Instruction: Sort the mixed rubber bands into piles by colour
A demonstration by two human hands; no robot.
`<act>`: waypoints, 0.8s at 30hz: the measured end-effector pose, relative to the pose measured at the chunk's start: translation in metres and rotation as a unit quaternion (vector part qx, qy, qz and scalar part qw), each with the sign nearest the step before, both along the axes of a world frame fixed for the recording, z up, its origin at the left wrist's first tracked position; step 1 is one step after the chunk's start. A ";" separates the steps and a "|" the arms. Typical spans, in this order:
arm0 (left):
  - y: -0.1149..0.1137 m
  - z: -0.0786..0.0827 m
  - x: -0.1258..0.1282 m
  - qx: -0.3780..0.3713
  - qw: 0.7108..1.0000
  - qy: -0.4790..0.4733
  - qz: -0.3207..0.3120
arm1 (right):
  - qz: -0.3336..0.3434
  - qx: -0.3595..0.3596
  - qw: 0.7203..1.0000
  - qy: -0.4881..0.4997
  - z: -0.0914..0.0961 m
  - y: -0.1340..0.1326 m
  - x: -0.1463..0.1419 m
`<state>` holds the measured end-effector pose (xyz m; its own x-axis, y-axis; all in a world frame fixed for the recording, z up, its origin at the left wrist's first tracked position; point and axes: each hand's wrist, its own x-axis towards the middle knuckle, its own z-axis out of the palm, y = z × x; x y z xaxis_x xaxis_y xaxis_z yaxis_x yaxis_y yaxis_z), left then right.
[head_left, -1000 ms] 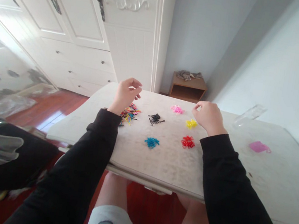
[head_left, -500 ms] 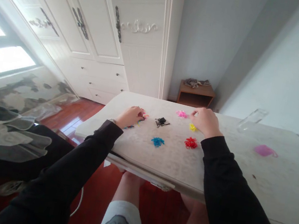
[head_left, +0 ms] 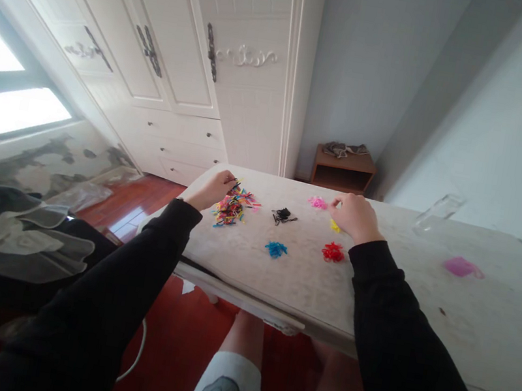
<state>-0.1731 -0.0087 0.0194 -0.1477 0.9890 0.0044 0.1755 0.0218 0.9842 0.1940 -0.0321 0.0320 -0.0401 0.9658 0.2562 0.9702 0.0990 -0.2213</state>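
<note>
Far left, a window is letting in light; nearer, a heap of clothes (head_left: 22,233) is lying beside the table (head_left: 295,290). A white wardrobe (head_left: 253,121) is standing beyond the table's far left side.

Left hand (head_left: 209,192), in a black sleeve, is hovering at the far left edge of a mixed pile (head_left: 233,209) of small coloured bands. Its fingers are curling inward; cannot tell whether they are pinching a band.

To the right of the mixed pile, single-colour piles are lying well apart from it: blue pile (head_left: 276,249) on the near side, black pile (head_left: 283,215) farther back. Pink pile (head_left: 318,202) is lying farther right, toward the far edge. Yellow pile (head_left: 334,225) is partly hiding under the right hand (head_left: 355,216); red pile (head_left: 332,252) is lying on the near side of it.

Right hand is hanging with its fingertips just beside the pink pile, fingers bending inward; cannot tell whether they are gripping anything.

Farther right, a clear glass (head_left: 438,213) is sitting near the far edge, and a pinkish-purple pouch (head_left: 462,266) is lying flat.
</note>
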 end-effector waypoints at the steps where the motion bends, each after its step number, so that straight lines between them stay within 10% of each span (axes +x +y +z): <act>1: 0.000 0.001 -0.001 -0.008 1.000 -0.024 0.018 | 0.001 -0.001 1.000 -0.001 -0.001 0.000 0.000; 13: -0.001 0.006 -0.011 -0.180 0.926 -0.331 -0.012 | 0.015 -0.016 1.000 -0.012 -0.004 0.000 -0.003; 24: 0.008 -0.006 0.000 -0.190 0.950 -0.248 -0.018 | 0.021 -0.016 0.999 -0.021 -0.006 -0.001 -0.005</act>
